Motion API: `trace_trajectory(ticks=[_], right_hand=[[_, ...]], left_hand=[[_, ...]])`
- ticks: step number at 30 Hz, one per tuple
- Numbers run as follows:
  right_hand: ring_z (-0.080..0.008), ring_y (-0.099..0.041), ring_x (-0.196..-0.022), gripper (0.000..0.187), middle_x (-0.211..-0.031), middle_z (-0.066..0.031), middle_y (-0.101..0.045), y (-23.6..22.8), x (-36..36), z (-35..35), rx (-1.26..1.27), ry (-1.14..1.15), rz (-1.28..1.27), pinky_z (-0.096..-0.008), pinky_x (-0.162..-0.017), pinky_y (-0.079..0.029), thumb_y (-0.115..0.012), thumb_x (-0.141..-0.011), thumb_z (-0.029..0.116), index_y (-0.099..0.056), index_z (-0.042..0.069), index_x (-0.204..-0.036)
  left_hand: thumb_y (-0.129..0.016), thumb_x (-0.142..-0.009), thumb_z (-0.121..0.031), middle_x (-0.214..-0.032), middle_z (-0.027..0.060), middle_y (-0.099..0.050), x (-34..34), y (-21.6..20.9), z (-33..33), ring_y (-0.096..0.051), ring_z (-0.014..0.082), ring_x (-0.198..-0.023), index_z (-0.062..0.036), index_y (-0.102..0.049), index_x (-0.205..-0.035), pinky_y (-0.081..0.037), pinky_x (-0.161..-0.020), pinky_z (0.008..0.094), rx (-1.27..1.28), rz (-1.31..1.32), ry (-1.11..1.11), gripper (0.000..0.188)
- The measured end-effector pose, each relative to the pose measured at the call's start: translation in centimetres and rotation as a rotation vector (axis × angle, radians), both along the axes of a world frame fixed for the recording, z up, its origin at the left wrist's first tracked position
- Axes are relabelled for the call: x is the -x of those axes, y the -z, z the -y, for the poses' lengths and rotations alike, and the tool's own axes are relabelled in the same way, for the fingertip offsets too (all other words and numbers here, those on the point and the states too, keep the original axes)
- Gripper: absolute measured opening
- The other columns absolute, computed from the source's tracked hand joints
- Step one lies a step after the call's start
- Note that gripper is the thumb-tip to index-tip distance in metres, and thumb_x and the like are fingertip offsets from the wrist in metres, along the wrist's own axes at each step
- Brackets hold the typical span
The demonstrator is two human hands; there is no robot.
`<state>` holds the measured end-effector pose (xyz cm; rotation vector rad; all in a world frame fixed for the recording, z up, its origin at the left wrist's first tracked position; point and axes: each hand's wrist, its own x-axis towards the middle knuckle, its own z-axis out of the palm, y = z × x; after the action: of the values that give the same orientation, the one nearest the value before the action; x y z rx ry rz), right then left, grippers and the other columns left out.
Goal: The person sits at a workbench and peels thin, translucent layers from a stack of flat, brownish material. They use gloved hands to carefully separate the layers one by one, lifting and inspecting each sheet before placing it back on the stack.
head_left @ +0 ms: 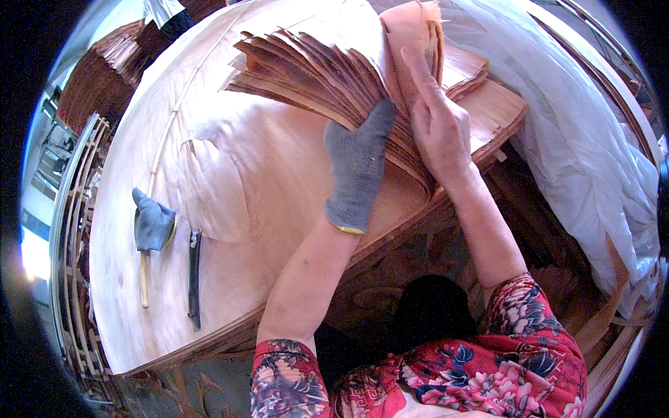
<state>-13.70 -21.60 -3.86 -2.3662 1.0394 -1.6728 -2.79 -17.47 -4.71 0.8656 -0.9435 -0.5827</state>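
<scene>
My left hand (359, 164) is closed round a bunch of thin brown sheets (313, 80) that look like wood. They spread like a fan over the worktop (230, 285), maybe because I squeeze them at just one end. Some of my fingers are hidden behind them. This hand wears a grey glove (346, 207) with a yellow edge, and I guess it saves my skin from rough bits. My right hand (442, 132) is bare. One long finger lies up along some tall, bent sheets (398, 38), perhaps to steady them. The other fingers look curled, but I cannot tell if they grip anything. More flat sheets (500, 111) lie to the right of it.

The worktop is big and pale, like smooth wood, with a long line down it and a wrinkly patch. A spare glove (155, 224) sits on its left side, with a yellowish stick (145, 285) poking out below. A black strip (194, 279) lies beside that. White plastic (582, 139) is bunched up on my right, and a brown pile (101, 80) stands far off to the left
</scene>
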Motion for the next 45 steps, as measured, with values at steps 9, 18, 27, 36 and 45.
trace_trajectory(ticks=[9,18,27,36,45], right_hand=[[-0.0251,-0.060,-0.061,0.032,-0.081,-0.0196,-0.062,0.2,-0.2,-0.1,-0.052,0.064,0.027,-0.0316,-0.058,-0.047,-0.061,-0.083,0.022,-0.059,0.004,-0.109],[-0.0232,-0.058,-0.057,0.035,-0.078,-0.0164,-0.063,0.3,-0.4,-0.1,-0.045,0.077,0.060,-0.0312,-0.057,-0.047,-0.062,-0.083,0.028,-0.059,0.004,-0.108],[-0.0303,-0.062,-0.066,0.034,-0.091,-0.0178,-0.064,0.5,-0.1,0.0,-0.057,0.080,0.091,-0.0335,-0.062,-0.048,-0.051,-0.084,0.008,-0.053,0.005,-0.118],[-0.0340,-0.062,-0.071,0.028,-0.080,-0.0163,-0.063,0.8,0.1,1.0,0.123,0.008,0.078,-0.0422,-0.063,-0.049,-0.054,-0.083,0.016,-0.058,0.010,-0.110],[-0.0310,-0.063,-0.071,0.043,-0.077,-0.0148,-0.064,0.1,-0.2,0.1,-0.005,0.030,0.021,-0.0386,-0.061,-0.049,-0.059,-0.079,0.047,-0.062,0.009,-0.098]], left_hand=[[-0.063,-0.079,-0.005,-0.089,0.0066,-0.063,-0.2,0.1,-0.1,-0.058,0.0126,-0.078,0.0038,-0.061,-0.095,-0.048,-0.067,0.0260,-0.038,-0.041,-0.013,0.019],[-0.062,-0.079,-0.005,-0.089,0.0056,-0.063,-0.3,0.1,0.0,-0.058,0.0118,-0.077,0.0043,-0.060,-0.097,-0.047,-0.066,0.0250,-0.007,-0.025,0.004,0.020],[-0.062,-0.081,-0.005,-0.089,0.0033,-0.061,0.1,0.1,0.1,-0.056,0.0120,-0.079,0.0004,-0.060,-0.097,-0.047,-0.071,0.0254,-0.025,-0.032,0.002,0.017],[-0.062,-0.082,-0.007,-0.091,0.0036,-0.061,0.2,0.0,0.0,-0.056,0.0115,-0.080,0.0012,-0.060,-0.098,-0.046,-0.071,0.0249,0.007,-0.034,0.017,0.018],[-0.059,-0.083,-0.006,-0.090,0.0052,-0.063,-0.3,0.0,-0.2,-0.057,0.0105,-0.078,0.0042,-0.060,-0.099,-0.047,-0.067,0.0252,-0.038,-0.043,0.028,0.019]])
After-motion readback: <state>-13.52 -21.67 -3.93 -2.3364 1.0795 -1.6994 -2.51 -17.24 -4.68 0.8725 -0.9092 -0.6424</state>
